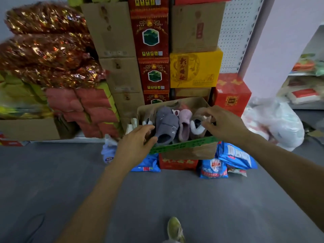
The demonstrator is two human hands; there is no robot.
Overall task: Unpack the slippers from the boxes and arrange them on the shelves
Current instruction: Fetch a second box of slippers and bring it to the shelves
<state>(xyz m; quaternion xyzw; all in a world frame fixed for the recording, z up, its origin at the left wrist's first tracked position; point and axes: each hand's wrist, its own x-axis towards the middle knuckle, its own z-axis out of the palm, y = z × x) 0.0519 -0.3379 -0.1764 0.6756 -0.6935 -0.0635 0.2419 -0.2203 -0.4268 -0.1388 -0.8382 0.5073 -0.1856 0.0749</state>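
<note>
An open cardboard box with a green strip along its near rim stands on a red carton on the floor. Inside lie several plush slippers: a grey pair, a pink one and a brown one with white lining. My left hand reaches over the box's near left corner, fingers loosely bent beside the grey slipper, holding nothing that I can see. My right hand hovers over the brown slipper at the box's right side, fingers curled down towards it; a grip is not clear.
Stacked cartons rise behind the box, with a yellow one and a red one. Foil-wrapped bundles and pink packs fill the left. Blue packets lie under the box. A white bag and shelves sit on the right.
</note>
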